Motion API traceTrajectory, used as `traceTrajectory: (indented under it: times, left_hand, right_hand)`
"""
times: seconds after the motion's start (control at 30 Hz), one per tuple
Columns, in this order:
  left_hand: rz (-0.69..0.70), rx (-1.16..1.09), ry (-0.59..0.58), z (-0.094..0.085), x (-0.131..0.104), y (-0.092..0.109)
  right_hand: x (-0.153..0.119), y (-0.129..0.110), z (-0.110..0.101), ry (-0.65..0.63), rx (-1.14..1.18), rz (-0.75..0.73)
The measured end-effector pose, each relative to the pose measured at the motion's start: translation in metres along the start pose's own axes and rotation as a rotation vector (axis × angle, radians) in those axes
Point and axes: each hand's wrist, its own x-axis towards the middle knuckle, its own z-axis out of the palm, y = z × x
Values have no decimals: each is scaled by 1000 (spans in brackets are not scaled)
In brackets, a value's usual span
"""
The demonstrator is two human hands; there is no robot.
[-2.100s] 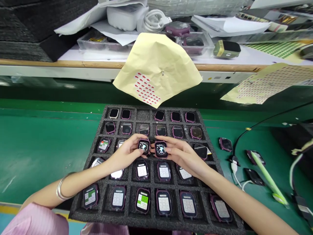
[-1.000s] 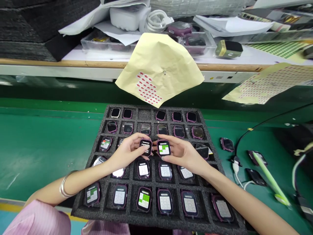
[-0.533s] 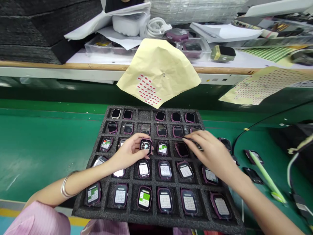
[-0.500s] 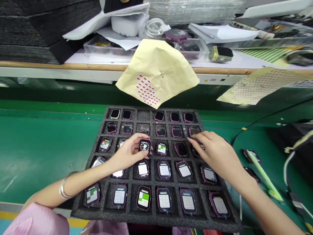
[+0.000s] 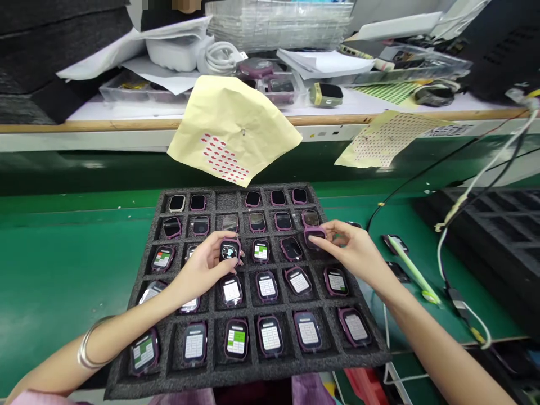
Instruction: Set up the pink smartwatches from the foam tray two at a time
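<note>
A black foam tray (image 5: 270, 376) with square compartments lies on the green bench, most compartments holding a purple-framed smartwatch. My left hand (image 5: 210, 261) is closed on a smartwatch (image 5: 230, 251) whose lit screen shows a dark watch face, held over the tray's middle. Thumb and fingers of my right hand (image 5: 352, 247) pinch another purple smartwatch (image 5: 314, 237) with a dark screen, above the right column. Watches in the two front rows, such as this smartwatch (image 5: 236, 340), show white or green-and-white grids. Those in the two back rows, like this smartwatch (image 5: 278, 197), have dark screens.
A shelf (image 5: 139, 126) runs behind the tray, with yellow sticker sheets (image 5: 232, 124) hanging from its edge. On the right lie a green pen-like tool (image 5: 411, 267), loose watches, cables (image 5: 442, 247) and more black foam trays (image 5: 485, 236). A coiled white cable (image 5: 220, 58) rests on the shelf.
My right hand has taken hold of a dark-screened watch at the right column and lifted it. My left hand keeps its watch. The view has turned right.
</note>
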Motion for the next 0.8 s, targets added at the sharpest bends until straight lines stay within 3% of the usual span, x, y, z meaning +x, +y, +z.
traceTrajectory:
  times: [0.13, 0.27, 0.43, 0.63, 0.8]
  left_hand:
    - [3, -3, -7, 2, 0, 1]
    - [-7, -13, -10, 2, 1, 1]
    - [-54, -34, -34, 2, 2, 6]
    - [-46, -17, -29, 7, 4, 16]
    - [56, 120, -8, 6, 7, 5]
  right_hand:
    - [5, -11, -1, -53, 349, 31]
    - [1, -20, 2, -122, 539, 152]
    - [-1, -34, -2, -125, 778, 72]
    - [7, -48, 12, -399, 955, 138]
    - [10, -56, 33, -612, 1039, 254]
